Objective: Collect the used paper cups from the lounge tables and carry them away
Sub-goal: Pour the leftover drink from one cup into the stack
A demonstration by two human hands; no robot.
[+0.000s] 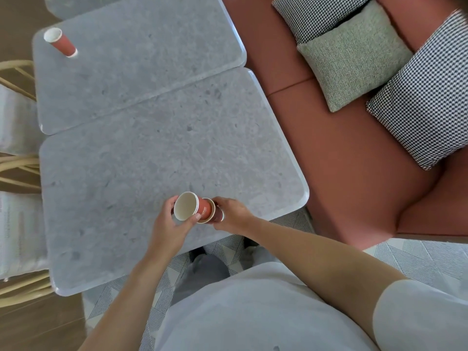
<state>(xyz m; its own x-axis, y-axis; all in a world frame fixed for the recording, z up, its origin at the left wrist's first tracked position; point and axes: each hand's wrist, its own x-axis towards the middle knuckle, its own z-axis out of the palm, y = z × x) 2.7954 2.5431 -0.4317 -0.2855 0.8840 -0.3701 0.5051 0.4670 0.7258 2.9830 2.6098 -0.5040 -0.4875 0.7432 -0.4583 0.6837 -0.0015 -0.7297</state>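
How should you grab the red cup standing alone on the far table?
Grip the red paper cup around its side wall, just below the rim, coming from the near side. It stands upright with its open mouth up, nothing beside it, so fingers can wrap the tapered wall.

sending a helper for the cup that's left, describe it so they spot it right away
Two grey stone tables stand end to end beside the red sofa. On the far table, at the corner away from the sofa, one red paper cup stands alone, the only cup not in the hands.
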